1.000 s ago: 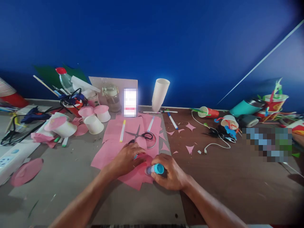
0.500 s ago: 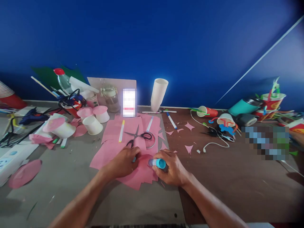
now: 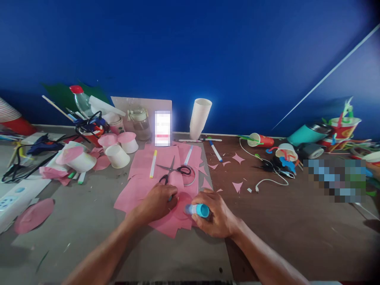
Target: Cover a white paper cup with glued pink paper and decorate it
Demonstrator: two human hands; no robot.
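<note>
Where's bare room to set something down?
Mostly bare: brown tabletop right of the right forearm, nearer than the white cable; grey surface between it and the left forearm, nearer than the pink paper sheets. Crowded: those sheets, under scissors and markers; back left, with white paper cups; back right, with the teal thermos.

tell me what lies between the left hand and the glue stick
A pink paper circle on pink sheets shows between them in the head view.

The person's left grip (image 3: 158,202) and right grip (image 3: 216,213) are bare (forearms (image 3: 111,245) likewise, tapering toward the wrists (image 3: 235,227)).
</note>
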